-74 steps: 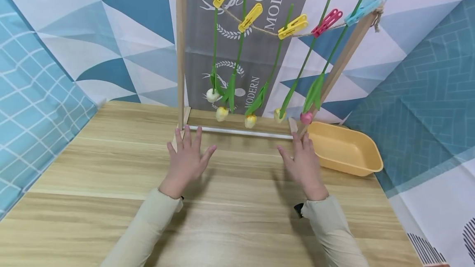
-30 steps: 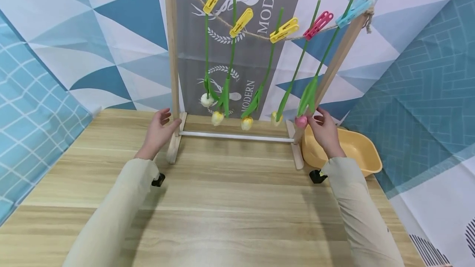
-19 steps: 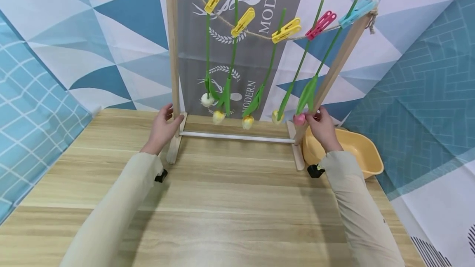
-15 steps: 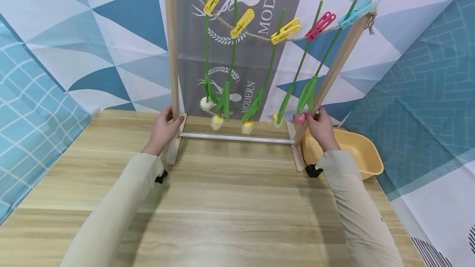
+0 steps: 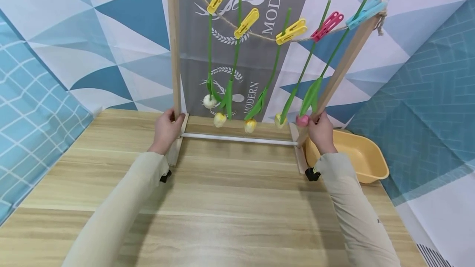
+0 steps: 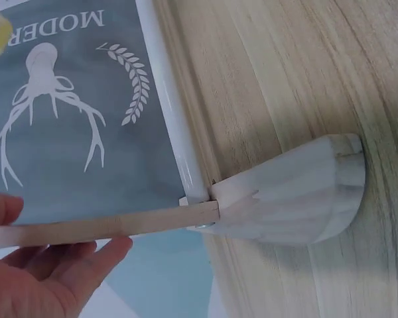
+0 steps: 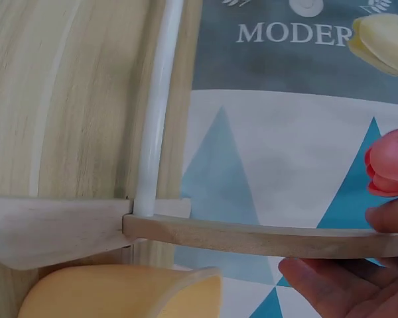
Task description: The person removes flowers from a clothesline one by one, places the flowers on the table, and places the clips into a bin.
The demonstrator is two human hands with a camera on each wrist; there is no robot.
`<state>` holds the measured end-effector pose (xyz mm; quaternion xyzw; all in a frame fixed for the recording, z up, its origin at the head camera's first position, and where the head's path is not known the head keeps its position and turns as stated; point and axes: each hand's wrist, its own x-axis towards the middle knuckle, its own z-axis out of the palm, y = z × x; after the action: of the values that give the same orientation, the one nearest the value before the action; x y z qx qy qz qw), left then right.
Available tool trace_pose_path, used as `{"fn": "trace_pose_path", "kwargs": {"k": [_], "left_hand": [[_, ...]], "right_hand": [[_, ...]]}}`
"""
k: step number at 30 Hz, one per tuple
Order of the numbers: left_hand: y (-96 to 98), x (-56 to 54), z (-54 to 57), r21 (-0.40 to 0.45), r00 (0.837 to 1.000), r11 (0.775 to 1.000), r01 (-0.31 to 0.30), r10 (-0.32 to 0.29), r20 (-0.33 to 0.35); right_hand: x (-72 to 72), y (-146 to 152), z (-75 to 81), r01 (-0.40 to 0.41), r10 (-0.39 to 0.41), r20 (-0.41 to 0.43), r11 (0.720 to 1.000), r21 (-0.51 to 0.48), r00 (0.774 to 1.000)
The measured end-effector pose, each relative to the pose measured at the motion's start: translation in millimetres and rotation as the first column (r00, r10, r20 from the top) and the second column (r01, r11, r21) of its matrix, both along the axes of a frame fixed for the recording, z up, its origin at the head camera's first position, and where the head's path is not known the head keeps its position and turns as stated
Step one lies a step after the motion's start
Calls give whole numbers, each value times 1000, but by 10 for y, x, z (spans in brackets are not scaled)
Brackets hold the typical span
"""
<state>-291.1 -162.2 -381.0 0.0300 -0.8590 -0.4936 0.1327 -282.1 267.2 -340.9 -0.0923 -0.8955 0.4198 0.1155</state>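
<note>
A wooden rack (image 5: 173,48) stands at the back of the table, its two posts joined low down by a white rod (image 5: 237,138). My left hand (image 5: 166,130) grips the lower left post; in the left wrist view the thumb and fingers lie on opposite sides of the wood. On the other side, my right hand (image 5: 322,133) grips the lower right post, close to a pink tulip (image 5: 302,120). Twine (image 5: 261,36) runs between the post tops. Clothespins in yellow (image 5: 291,31), red (image 5: 327,26) and blue (image 5: 365,12) hold several tulips (image 5: 219,119) upside down from it.
An orange-yellow plastic basin (image 5: 358,153) sits right beside the rack's right foot (image 5: 301,162). Patterned cloth (image 5: 137,32) hangs close behind the rack. The wood-grain table (image 5: 237,209) extends in front.
Both hands were spread wide in front of the rack; they have moved outward to the posts and closed around them. The view has shifted slightly.
</note>
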Motion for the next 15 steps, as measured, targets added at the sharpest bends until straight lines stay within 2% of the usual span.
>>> {"fn": "trace_pose_path", "kwargs": {"k": [7, 15], "left_hand": [[43, -3, -12, -20, 999, 999, -32, 32, -27], [72, 2, -17, -77, 994, 996, -51, 44, -95]], "right_hand": [[7, -20, -14, 13, -13, 8, 999, 37, 1000], [-20, -25, -15, 24, -24, -2, 998, 61, 1000]]}}
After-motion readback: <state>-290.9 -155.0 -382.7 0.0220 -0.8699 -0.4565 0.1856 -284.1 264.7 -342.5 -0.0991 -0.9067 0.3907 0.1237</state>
